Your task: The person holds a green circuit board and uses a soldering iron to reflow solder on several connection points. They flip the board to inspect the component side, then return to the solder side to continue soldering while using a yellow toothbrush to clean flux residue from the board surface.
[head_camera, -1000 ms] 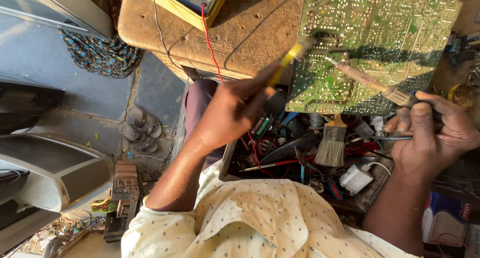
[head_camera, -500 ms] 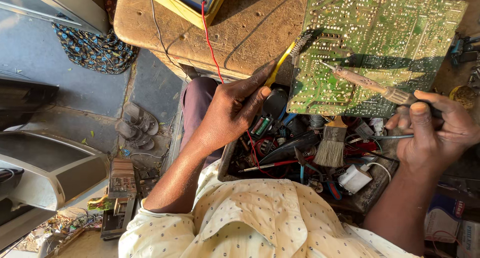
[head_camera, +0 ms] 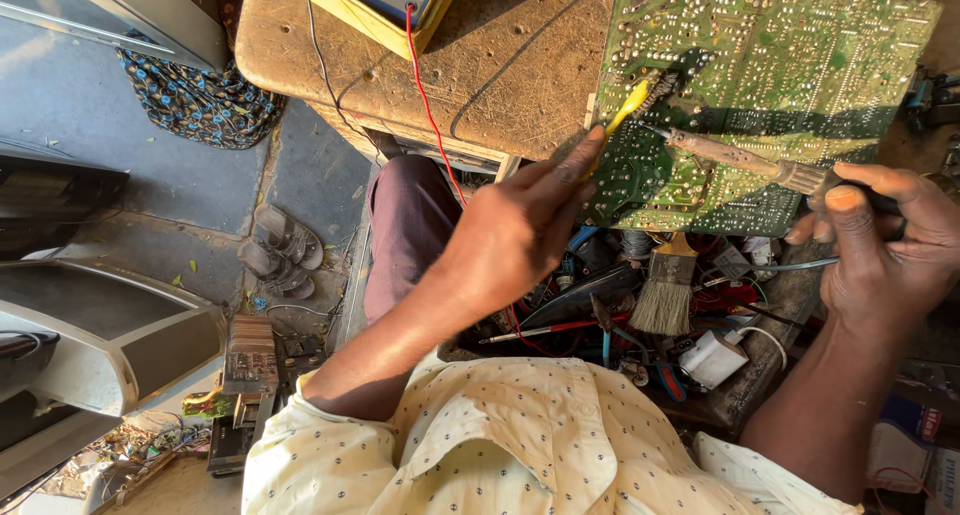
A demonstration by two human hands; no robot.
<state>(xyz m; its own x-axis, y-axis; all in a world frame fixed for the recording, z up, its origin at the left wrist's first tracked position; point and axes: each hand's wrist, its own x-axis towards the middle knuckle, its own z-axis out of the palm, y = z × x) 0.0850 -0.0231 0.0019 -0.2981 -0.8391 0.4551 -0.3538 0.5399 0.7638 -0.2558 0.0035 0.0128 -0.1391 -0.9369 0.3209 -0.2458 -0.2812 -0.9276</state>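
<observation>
The left hand [head_camera: 515,240] was closed around a slim yellow-handled brush [head_camera: 622,112], its dark bristled tip resting on the solder side of a large green printed circuit board [head_camera: 790,65] that lay on the worn brown wooden tabletop [head_camera: 500,65]. The right hand [head_camera: 880,245] gripped the dark handle of a soldering iron with a brown barrel [head_camera: 735,157], thumb on top, and the iron's thin tip pointed toward ten o'clock, reaching the board just beside the brush tip; whether the tip actually touched the solder could not be made out from this angle. The same hand seemed also to hold a thin grey wire [head_camera: 790,267] running toward nine o'clock beneath it. At six o'clock from the board sat an open tray of tangled tools and cables [head_camera: 640,325], with a flat wooden-handled paintbrush with pale bristles [head_camera: 665,295] standing in it, a red-shafted screwdriver [head_camera: 545,330] lying across it and a small white plug-shaped adapter [head_camera: 712,358] at its four o'clock side. At twelve o'clock on the tabletop stood a yellow-cased meter [head_camera: 390,5], a red lead [head_camera: 425,105] trailing from it down over the edge. On the grey floor at nine o'clock lay a pair of worn sandals [head_camera: 280,250], and a patterned blue cloth [head_camera: 200,100] lay near the tabletop's corner.
</observation>
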